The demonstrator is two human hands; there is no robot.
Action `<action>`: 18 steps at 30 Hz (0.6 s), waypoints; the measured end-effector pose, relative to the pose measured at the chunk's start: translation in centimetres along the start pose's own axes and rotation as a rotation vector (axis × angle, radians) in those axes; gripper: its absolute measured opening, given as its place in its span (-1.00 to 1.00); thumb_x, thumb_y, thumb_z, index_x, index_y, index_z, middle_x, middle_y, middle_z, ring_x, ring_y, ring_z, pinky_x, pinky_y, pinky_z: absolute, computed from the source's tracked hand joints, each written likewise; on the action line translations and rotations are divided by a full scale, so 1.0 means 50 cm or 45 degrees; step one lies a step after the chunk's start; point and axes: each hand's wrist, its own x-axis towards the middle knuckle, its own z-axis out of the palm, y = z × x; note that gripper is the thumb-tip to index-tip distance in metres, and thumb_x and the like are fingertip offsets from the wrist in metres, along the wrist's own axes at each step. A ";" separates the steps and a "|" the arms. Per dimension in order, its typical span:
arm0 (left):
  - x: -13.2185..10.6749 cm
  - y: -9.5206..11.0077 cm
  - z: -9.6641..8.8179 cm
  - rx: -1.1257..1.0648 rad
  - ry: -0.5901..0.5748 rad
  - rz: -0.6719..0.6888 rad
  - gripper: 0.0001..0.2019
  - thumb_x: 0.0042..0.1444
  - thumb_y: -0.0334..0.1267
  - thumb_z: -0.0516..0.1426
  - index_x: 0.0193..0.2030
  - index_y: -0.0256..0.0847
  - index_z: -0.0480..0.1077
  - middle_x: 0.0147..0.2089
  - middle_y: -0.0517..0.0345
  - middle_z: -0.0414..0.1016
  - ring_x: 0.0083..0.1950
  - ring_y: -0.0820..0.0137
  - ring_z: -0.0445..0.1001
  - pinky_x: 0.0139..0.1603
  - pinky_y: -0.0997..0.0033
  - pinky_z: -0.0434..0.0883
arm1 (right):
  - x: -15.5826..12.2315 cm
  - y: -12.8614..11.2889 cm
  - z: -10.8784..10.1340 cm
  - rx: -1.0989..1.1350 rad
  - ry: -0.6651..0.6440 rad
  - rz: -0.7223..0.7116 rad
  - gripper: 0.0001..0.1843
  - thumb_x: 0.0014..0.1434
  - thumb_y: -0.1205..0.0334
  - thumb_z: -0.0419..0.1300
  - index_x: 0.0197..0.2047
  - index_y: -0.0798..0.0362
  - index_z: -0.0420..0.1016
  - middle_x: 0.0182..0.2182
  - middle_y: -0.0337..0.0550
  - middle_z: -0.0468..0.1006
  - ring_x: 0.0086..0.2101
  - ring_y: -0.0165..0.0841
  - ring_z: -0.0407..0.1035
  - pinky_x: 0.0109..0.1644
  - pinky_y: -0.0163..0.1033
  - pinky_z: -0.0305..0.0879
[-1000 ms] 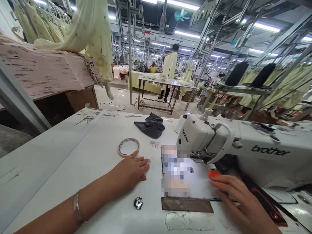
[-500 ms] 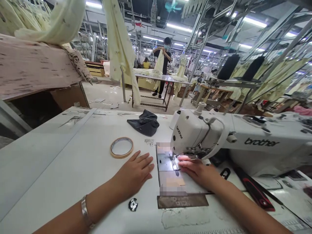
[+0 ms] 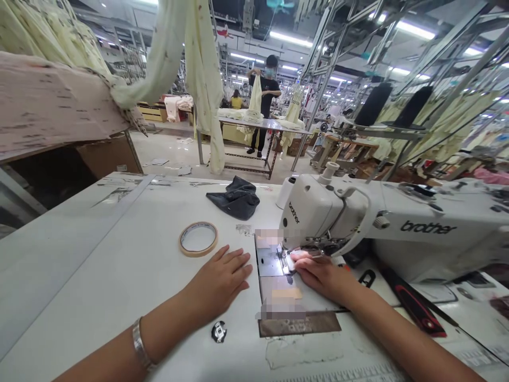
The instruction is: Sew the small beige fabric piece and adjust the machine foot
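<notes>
Flat on the white table rests my left hand (image 3: 222, 281), fingers slightly spread and holding nothing. It lies left of the needle plate (image 3: 269, 264) of a white sewing machine (image 3: 308, 207). My right hand (image 3: 326, 278) is under the machine head, its fingertips drawn together right beside the lit presser foot (image 3: 285, 261). Whatever they pinch, if anything, is too small to make out. A metal bobbin case (image 3: 219, 331) lies below my left hand. Beyond that hand is a roll of tape (image 3: 199, 253).
A dark cloth (image 3: 237, 199) and a white thread cone (image 3: 285, 193) sit behind the tape and machine head. Red-and-black handled scissors (image 3: 423, 313) lie right of my right forearm. Pale fabric (image 3: 204, 90) hangs ahead. A person (image 3: 264, 95) handles cloth at a farther table.
My right hand's fingers have curled in a little more at the presser foot. My left hand stays in place. The view has shifted slightly, and the far person's cloth hangs differently.
</notes>
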 end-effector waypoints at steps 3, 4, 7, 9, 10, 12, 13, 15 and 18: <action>0.000 0.001 0.002 -0.001 0.008 -0.014 -0.75 0.27 -0.28 -0.02 0.04 -0.21 0.32 0.18 -0.01 0.34 0.20 0.14 0.30 0.23 -0.09 0.19 | 0.003 0.003 -0.005 0.000 0.005 -0.033 -0.74 0.31 0.10 -0.05 -0.13 -0.04 0.43 0.01 -0.22 0.46 -0.01 -0.36 0.38 0.07 -0.19 0.36; -0.001 0.001 0.003 -0.003 0.007 -0.020 -0.75 0.27 -0.28 -0.02 0.04 -0.22 0.32 0.18 -0.01 0.35 0.20 0.14 0.30 0.23 -0.09 0.20 | 0.004 0.005 -0.005 -0.011 0.016 -0.046 -0.74 0.31 0.10 -0.03 -0.11 -0.05 0.44 0.01 -0.23 0.46 -0.03 -0.37 0.39 0.07 -0.20 0.37; -0.003 0.000 0.005 -0.019 -0.001 -0.034 -0.75 0.26 -0.26 0.00 0.03 -0.23 0.32 0.17 -0.02 0.34 0.21 0.13 0.29 0.23 -0.08 0.20 | 0.006 0.008 -0.005 -0.070 0.071 -0.121 -0.71 0.31 0.17 -0.03 0.02 -0.07 0.40 0.01 -0.19 0.46 -0.04 -0.34 0.40 0.04 -0.17 0.40; -0.004 0.000 0.006 -0.029 -0.003 -0.039 -0.75 0.27 -0.25 0.00 0.04 -0.23 0.31 0.18 -0.01 0.34 0.22 0.14 0.28 0.24 -0.06 0.19 | 0.007 0.007 -0.005 -0.108 0.125 -0.213 -0.70 0.29 0.21 -0.02 0.04 -0.06 0.40 0.00 -0.16 0.47 -0.03 -0.30 0.40 0.02 -0.15 0.42; -0.004 0.000 0.005 -0.033 -0.005 -0.041 -0.75 0.27 -0.25 -0.01 0.05 -0.23 0.31 0.18 0.00 0.34 0.22 0.15 0.27 0.24 -0.05 0.19 | 0.008 0.006 -0.006 -0.123 0.155 -0.258 -0.72 0.29 0.23 -0.01 0.00 -0.05 0.42 -0.02 -0.15 0.49 -0.04 -0.30 0.41 0.00 -0.15 0.43; -0.004 0.000 0.005 -0.042 -0.010 -0.045 -0.74 0.28 -0.23 -0.01 0.05 -0.23 0.30 0.18 0.00 0.33 0.23 0.16 0.26 0.25 -0.03 0.18 | 0.012 0.004 -0.008 -0.143 0.221 -0.313 -0.77 0.27 0.27 0.00 -0.08 -0.01 0.43 -0.08 -0.13 0.52 -0.07 -0.30 0.43 -0.05 -0.19 0.46; -0.004 0.000 0.006 -0.046 -0.011 -0.045 -0.73 0.28 -0.23 -0.01 0.05 -0.24 0.30 0.18 -0.01 0.33 0.23 0.16 0.25 0.25 -0.02 0.18 | 0.014 0.002 -0.009 -0.150 0.249 -0.319 -0.79 0.26 0.29 0.01 -0.10 0.01 0.42 -0.10 -0.11 0.53 -0.09 -0.31 0.44 -0.07 -0.21 0.47; -0.004 -0.002 0.008 -0.051 0.000 -0.041 -0.73 0.28 -0.21 -0.01 0.04 -0.25 0.31 0.18 -0.03 0.33 0.23 0.15 0.26 0.24 -0.03 0.18 | 0.019 -0.001 -0.009 -0.159 0.291 -0.302 -0.81 0.25 0.31 0.00 -0.12 0.01 0.39 -0.13 -0.10 0.54 -0.13 -0.32 0.46 -0.08 -0.23 0.48; -0.005 -0.004 0.012 -0.045 0.017 -0.029 -0.73 0.28 -0.20 -0.01 0.04 -0.26 0.31 0.18 -0.05 0.33 0.24 0.13 0.25 0.24 -0.05 0.19 | 0.024 -0.005 -0.008 -0.168 0.308 -0.246 -0.82 0.25 0.32 -0.01 -0.12 -0.02 0.37 -0.16 -0.13 0.56 -0.16 -0.33 0.48 -0.04 -0.26 0.46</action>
